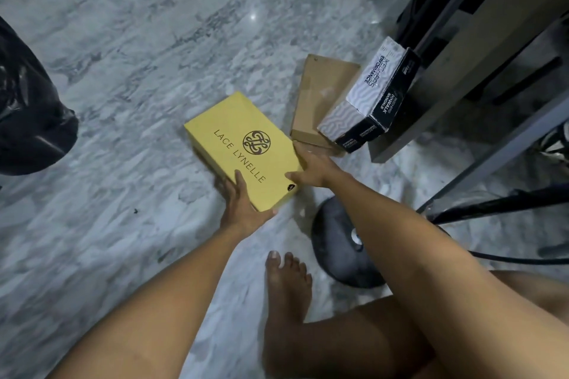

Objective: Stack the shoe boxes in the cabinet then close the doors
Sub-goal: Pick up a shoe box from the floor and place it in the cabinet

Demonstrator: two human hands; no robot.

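I have the yellow Lace Lynelle shoe box (243, 148) low over the marble floor (123, 71), left hand (243, 209) and right hand (311, 169) fingers clamping opposite edges, probably to carry it level.

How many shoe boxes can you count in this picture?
3: the yellow box held by both hands, the plain brown box on the floor beside it, and the black-and-white box leaning across it. Others may be hidden.
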